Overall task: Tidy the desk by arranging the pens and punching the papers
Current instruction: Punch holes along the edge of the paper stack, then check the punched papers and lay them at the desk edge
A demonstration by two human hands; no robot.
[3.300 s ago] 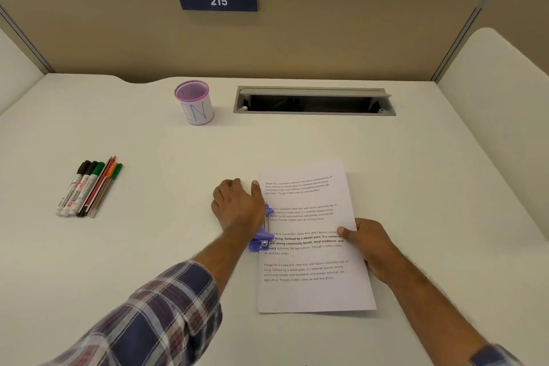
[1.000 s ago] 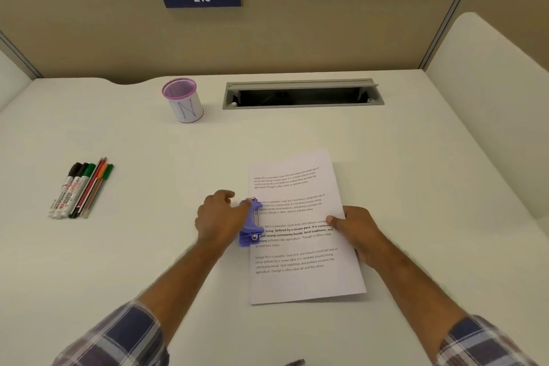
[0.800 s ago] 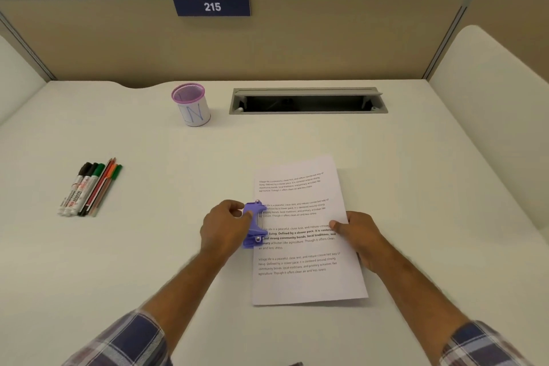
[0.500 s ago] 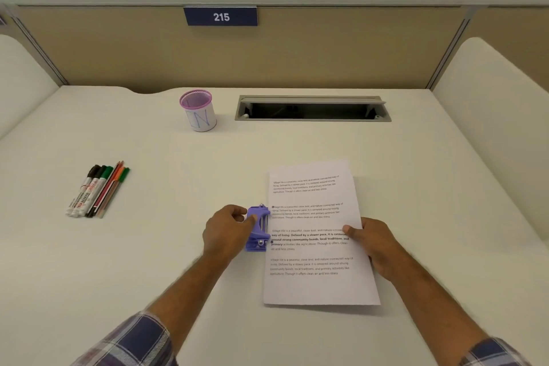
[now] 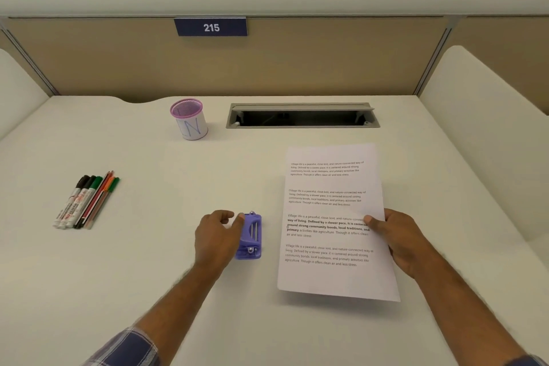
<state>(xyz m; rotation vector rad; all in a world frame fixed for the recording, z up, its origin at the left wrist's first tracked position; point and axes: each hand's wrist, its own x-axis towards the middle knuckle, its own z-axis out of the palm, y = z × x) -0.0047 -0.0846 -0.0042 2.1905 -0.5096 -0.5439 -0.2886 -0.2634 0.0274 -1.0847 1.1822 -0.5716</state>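
One punch [image 5: 249, 236] against left hand [image 5: 217, 239].

- Pens [image 5: 86, 200]: grouped side by side, near the desk's [image 5: 148, 246] left edge.
- Pen cup [image 5: 189, 119]: toward the back edge, left of the cable slot [image 5: 302, 116].
- Hole punch [image 5: 250, 236]: mid-desk, just left of the paper [image 5: 332, 223].

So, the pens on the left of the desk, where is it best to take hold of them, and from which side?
Grip the pens around the middle of the bundle, coming from above, fingers on one long side and thumb on the other. They lie flat, close together and parallel on the desk, caps pointing away, so one pinch across the barrels probably lifts them all together for the cup.
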